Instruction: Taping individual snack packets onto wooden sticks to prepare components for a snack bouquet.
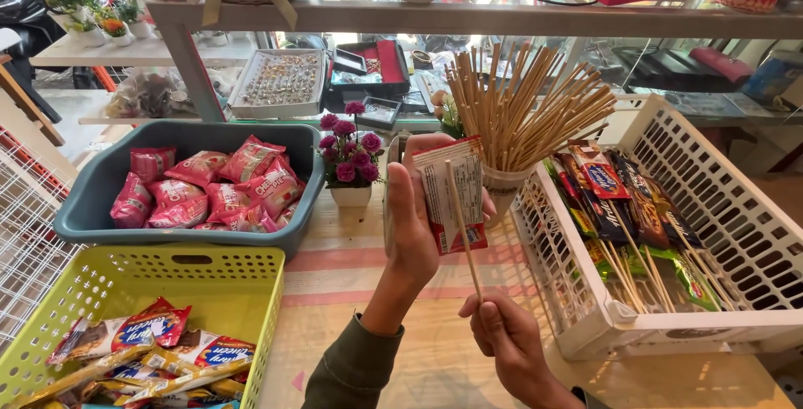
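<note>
You're at a pale wood-look table [360,292] w/ pink stripes, in a shop-like spot: a glass shelf [468,17] runs across the top, trays of small trinkets behind it.

Your left hand [414,225] is clamped on a red-and-white snack packet [452,196], held upright above the table centre, back side toward you. Your right hand [506,338] pinches the low end of a thin wooden skewer [462,225], which lies up against the packet's back, slightly tilted. Hands are apart, right one lower.

Packet: flat, glossy plastic, rectangular w/ crimped top edge. Skewer: plain light wood, smooth, straight.

Around you: white paper cup [502,191] packed w/ more skewers, fanned out, just behind the packet. Small pot of magenta flowers [351,158] beside it. Grey plastic tub [100,200] of pink packets at left; lime slotted basket [192,279] w/ wafer packs near left; white lattice basket [736,233] at right holding snack bars already on sticks.
</note>
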